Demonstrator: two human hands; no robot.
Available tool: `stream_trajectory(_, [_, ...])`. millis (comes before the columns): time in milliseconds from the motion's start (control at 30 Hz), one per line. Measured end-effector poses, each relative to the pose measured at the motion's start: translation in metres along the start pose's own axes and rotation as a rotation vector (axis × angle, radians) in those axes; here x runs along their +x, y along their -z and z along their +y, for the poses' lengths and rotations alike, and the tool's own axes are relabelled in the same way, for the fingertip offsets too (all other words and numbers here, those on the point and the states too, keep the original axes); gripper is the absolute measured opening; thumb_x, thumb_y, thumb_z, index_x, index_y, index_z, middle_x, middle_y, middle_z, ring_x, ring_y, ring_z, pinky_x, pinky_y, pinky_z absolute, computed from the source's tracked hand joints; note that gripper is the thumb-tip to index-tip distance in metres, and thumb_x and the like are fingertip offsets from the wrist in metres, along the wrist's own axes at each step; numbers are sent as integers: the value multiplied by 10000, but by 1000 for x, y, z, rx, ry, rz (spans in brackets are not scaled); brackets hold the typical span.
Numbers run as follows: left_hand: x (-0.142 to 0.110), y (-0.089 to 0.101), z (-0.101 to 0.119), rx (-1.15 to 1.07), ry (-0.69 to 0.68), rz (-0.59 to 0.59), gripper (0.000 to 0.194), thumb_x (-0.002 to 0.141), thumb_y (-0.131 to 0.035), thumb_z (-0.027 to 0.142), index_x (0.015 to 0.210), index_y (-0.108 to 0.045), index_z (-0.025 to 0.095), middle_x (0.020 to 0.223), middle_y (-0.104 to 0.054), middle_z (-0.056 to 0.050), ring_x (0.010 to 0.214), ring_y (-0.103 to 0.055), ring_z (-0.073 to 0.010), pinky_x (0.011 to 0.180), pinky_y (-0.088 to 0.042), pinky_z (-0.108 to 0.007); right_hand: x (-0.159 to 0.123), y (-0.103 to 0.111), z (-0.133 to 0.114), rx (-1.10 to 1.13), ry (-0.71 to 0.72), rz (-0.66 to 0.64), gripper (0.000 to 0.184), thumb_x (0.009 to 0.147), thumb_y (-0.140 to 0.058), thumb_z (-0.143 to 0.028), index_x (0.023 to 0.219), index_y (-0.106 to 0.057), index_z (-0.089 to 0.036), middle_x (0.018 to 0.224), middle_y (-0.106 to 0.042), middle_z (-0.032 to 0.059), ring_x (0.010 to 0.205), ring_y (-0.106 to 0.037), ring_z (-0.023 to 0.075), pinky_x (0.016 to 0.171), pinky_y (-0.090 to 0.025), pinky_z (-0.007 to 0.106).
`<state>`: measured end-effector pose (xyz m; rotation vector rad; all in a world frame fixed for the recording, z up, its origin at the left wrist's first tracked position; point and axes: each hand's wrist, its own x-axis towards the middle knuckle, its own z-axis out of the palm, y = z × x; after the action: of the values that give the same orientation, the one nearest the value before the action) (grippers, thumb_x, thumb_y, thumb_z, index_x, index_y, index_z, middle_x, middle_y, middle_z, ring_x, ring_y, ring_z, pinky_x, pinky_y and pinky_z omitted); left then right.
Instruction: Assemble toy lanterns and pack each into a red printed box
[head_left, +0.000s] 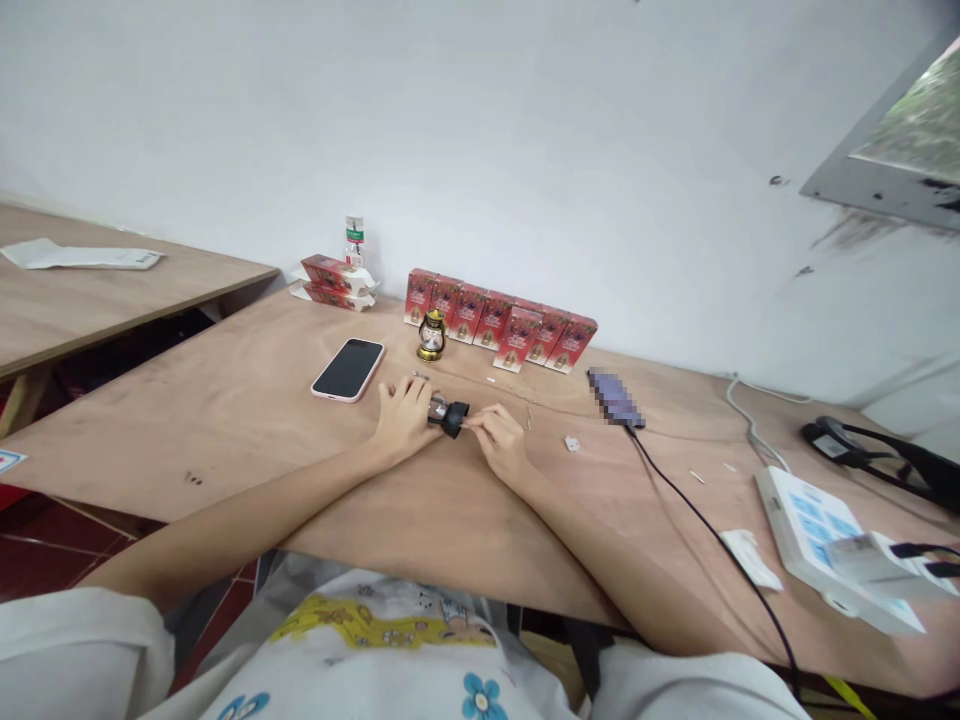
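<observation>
Here, on the near side of the gold lantern [431, 338], my left hand [403, 420] has its grip wrapped around a small black lamp [454, 419], long axis running crosswise, wide end facing my right hand [501, 440]. That hand's fingertips pinch together right at that end; I can't tell on what.

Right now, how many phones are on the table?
2: one phone left of the gold lantern, one pixelated phone on a black cable, right of the standing red boxes. Any behind the boxes would be hidden.
</observation>
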<state>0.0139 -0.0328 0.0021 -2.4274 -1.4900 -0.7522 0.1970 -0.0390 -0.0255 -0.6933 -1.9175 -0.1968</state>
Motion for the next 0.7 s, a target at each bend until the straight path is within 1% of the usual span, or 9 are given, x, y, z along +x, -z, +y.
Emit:
stream_trajectory(233, [5, 1, -5, -9, -9, 1, 404, 745, -633, 340, 1091, -551, 148, 1116, -624, -149, 1040, -503, -337, 786, -345, -477, 0, -2, 0, -54, -12, -75, 216, 919, -449, -202, 763, -597, -214, 672, -611, 30, 686, -550, 178, 624, -479, 310])
stream_trajectory(300, [7, 3, -7, -7, -17, 5, 416, 750, -627, 351, 1107, -549, 152, 1116, -622, -149, 1040, -501, -338, 803, -339, -495, 0, -2, -2, -67, -32, -92, 175, 919, -448, -216, 819, -592, -211, 720, -620, 42, 711, -560, 187, 650, -486, 326])
stream_trajectory(367, [9, 5, -9, 4, -29, 19, 409, 759, -616, 348, 1118, -550, 165, 1113, -620, -149, 1057, -491, -343, 828, -325, -517, 0, -2, -5, -64, -78, -76, 131, 912, -453, -235, 949, -574, -202, 836, -630, 69, 793, -581, 201, 715, -501, 355])
stream_trajectory(400, [9, 5, -8, 15, -41, 27, 395, 765, -609, 326, 1125, -551, 175, 1121, -615, -146, 1072, -484, -344, 844, -314, -528, 0, -1, -6, -55, -103, -71, 162, 903, -470, -256, 1031, -549, -194, 922, -624, 89, 867, -586, 213, 763, -505, 374])
stream_trajectory(433, [9, 6, -8, 29, -57, 38, 385, 766, -604, 289, 1134, -552, 190, 1144, -602, -144, 1095, -473, -345, 860, -302, -535, 0, -1, -7, -45, -121, -75, 244, 888, -501, -290, 1108, -512, -185, 1018, -602, 113, 958, -575, 227, 816, -502, 396])
stream_trajectory(533, [8, 9, -3, 60, -96, 70, 428, 738, -598, 180, 1157, -558, 252, 1281, -509, -138, 1194, -400, -359, 898, -265, -549, 1, -1, -9, -13, -121, -151, 563, 814, -602, -428, 1265, -390, -167, 1235, -481, 168, 1170, -480, 271, 932, -469, 445])
stream_trajectory(600, [7, 10, -1, 28, -76, 52, 476, 717, -619, 195, 1180, -551, 279, 1324, -461, -137, 1214, -370, -378, 899, -267, -552, 1, -2, -7, -6, -105, -190, 686, 783, -622, -490, 1316, -333, -172, 1267, -452, 173, 1206, -455, 282, 965, -450, 463])
stream_trajectory(633, [8, 10, 0, -12, -58, 17, 502, 710, -632, 228, 1200, -539, 279, 1311, -465, -140, 1198, -384, -379, 891, -283, -545, 0, -2, -6, -5, -101, -194, 709, 782, -618, -502, 1332, -311, -177, 1261, -459, 170, 1203, -460, 283, 974, -444, 469])
stream_trajectory(700, [8, 9, -2, -121, -43, -78, 590, 703, -639, 287, 1268, -477, 248, 1252, -500, -147, 1141, -441, -357, 873, -328, -512, -1, -3, -5, -5, -97, -195, 692, 804, -596, -490, 1348, -289, -192, 1243, -478, 160, 1190, -476, 281, 986, -433, 479])
